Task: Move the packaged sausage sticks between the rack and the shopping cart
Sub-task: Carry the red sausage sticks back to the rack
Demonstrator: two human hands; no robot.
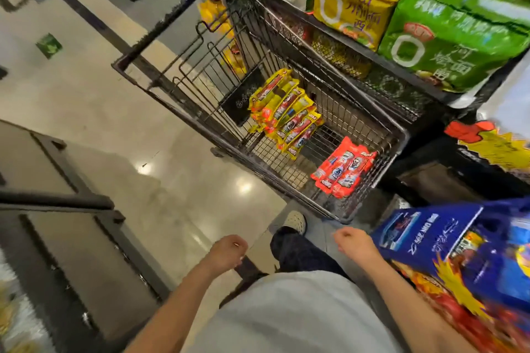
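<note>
Both hands hang idle and well apart below the grey shirt, fingers loosely curled and holding nothing: the left hand (229,249) over the glossy floor, the right hand (354,242) just beside a blue printed carton (447,241). The packaged sausage sticks lie inside the black wire shopping cart (401,132): a fanned stack of yellow packs (286,112) toward its far end and red packs (344,167) nearer. Green noodle bags (453,37) sit on the dark rack (407,80) beside the cart.
</note>
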